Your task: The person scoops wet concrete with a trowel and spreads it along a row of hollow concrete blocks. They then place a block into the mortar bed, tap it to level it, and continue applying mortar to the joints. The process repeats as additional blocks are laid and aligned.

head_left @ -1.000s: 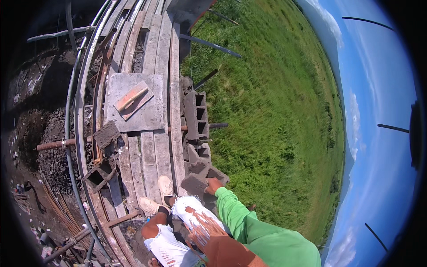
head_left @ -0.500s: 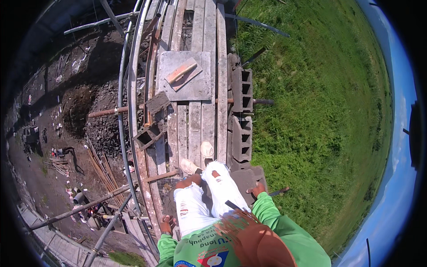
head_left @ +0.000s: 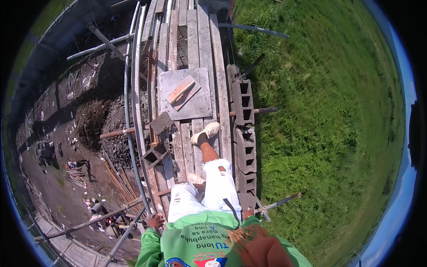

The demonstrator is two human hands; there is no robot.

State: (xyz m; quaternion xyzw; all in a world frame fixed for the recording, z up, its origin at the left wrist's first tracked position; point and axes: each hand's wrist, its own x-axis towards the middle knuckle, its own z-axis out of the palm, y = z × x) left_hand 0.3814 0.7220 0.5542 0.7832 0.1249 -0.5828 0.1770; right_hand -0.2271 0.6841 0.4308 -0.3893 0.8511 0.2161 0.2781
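Beside green grass (head_left: 307, 138), the block row (head_left: 240, 151) runs lengthwise ahead of the right hand (head_left: 247, 214), nearer than the left hand (head_left: 154, 221); neither's openness nor hold can be told.

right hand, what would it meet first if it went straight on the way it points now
Most likely the grey concrete block just ahead of the right hand; depth is unclear in this view, so they may already be touching.
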